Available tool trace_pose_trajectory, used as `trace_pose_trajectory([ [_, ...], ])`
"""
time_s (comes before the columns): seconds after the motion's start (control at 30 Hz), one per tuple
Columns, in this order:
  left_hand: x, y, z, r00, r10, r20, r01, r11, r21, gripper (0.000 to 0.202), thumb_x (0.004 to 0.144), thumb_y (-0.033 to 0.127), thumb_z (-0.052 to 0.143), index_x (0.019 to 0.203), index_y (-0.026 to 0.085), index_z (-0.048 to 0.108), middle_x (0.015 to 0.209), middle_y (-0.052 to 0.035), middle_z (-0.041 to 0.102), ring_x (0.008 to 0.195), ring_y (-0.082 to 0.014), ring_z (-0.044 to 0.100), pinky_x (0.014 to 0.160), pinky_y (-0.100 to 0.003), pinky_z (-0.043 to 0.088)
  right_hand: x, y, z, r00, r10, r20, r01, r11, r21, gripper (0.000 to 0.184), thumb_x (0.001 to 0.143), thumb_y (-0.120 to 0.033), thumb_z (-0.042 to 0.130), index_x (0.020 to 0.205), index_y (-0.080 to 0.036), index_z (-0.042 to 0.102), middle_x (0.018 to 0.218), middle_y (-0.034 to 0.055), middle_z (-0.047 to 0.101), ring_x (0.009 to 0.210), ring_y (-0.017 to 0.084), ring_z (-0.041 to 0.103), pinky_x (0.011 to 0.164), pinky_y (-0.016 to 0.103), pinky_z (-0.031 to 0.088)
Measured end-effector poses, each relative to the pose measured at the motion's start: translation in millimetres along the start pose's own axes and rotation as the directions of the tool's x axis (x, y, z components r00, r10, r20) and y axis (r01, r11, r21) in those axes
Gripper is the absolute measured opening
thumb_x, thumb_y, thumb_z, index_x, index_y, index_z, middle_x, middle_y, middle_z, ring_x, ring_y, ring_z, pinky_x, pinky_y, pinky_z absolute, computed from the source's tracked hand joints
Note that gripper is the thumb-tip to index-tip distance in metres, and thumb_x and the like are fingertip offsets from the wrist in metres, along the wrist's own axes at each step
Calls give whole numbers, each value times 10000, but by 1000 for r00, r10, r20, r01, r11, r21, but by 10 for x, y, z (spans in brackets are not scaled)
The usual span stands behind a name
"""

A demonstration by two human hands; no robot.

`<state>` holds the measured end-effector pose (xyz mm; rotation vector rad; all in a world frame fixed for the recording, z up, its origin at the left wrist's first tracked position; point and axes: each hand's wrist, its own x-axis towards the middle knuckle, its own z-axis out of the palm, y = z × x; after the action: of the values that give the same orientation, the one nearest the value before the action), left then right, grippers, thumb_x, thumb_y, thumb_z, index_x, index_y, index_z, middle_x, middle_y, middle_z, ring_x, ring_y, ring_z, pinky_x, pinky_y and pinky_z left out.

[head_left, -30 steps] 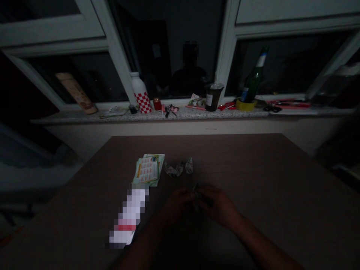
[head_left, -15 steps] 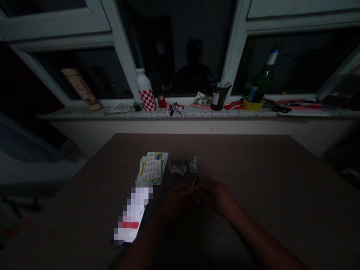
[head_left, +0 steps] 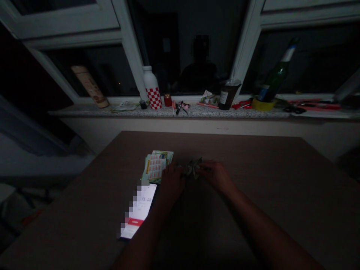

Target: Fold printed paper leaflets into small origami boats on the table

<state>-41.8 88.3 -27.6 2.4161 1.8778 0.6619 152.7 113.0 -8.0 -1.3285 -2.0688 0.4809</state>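
My right hand (head_left: 218,174) pinches a small folded piece of printed paper (head_left: 197,168), which stands on the table. Just left of it is another folded paper piece (head_left: 189,168), partly in shadow. My left hand (head_left: 173,182) rests palm down by the right edge of a stack of printed paper cards (head_left: 153,167), its fingers bent downward. Its fingertips are too dark and covered to show whether they grip anything. Below the stack lies a phone (head_left: 140,210) with a lit screen, close to my left forearm.
The brown table (head_left: 267,187) reaches to the wall under a window. On the stone sill (head_left: 123,112) stand a checkered bottle (head_left: 153,92), a tan flask (head_left: 90,86), a red jar (head_left: 167,100), a drink cup (head_left: 227,95) and a green bottle (head_left: 277,78) in a yellow tape roll (head_left: 263,104).
Both hands have moved away from me toward the row of folded papers and are now apart. The folded paper has gone from between them to the row, at my right fingertips. The view has shifted slightly.
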Motion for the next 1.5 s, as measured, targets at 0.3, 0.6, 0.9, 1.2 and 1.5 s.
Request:
trace_pose_trajectory([
  [0.3, 30, -60, -51, 999, 34, -4, -34, 999, -33, 403, 703, 28, 487, 1068, 170, 581, 1306, -132, 521, 1248, -263, 438, 1040, -447, 303, 171, 17, 203, 1000, 8, 19, -4, 979, -205, 123, 797, -309, 674, 878, -259, 753, 867, 57, 733, 902, 251, 612, 810, 359, 393],
  [0.6, 24, -48, 117, 991, 116, 70, -107, 987, -123, 624, 734, 159, 552, 1335, 134, 387, 1340, -159, 507, 1308, -294, 373, 1093, -506, 183, 230, 46, 331, 997, 31, 64, -10, 952, -305, 157, 830, -341, 631, 912, -295, 758, 1104, 67, 656, 1060, 308, 492, 881, 454, 306],
  [0.9, 35, -44, 128, 989, 117, 87, -105, 987, -125, 538, 789, 172, 529, 1316, 142, 424, 1318, -140, 540, 1288, -273, 405, 1097, -495, 181, 237, 35, 431, 994, 44, 99, -7, 939, -344, 178, 842, -373, 612, 939, -327, 753, 1425, 62, 442, 1288, 361, 299, 975, 540, 211],
  [1.2, 25, -35, 112, 989, 127, 79, -116, 985, -127, 481, 790, 165, 531, 1269, 164, 480, 1286, -120, 567, 1267, -269, 430, 1092, -487, 194, 231, 22, 463, 994, 43, 97, -9, 943, -332, 207, 844, -359, 603, 1004, -319, 728, 1415, 78, 456, 1302, 351, 309, 990, 543, 217],
  [1.5, -58, -96, -27, 997, 77, -18, -79, 990, -121, 497, 756, 153, 592, 1244, 158, 500, 1327, -130, 518, 1254, -262, 431, 1080, -449, 243, 83, 193, 263, 997, 81, -18, -83, 961, -263, 301, 823, -343, 621, 1097, -231, 681, 1256, 113, 592, 1153, 299, 503, 963, 465, 337],
])
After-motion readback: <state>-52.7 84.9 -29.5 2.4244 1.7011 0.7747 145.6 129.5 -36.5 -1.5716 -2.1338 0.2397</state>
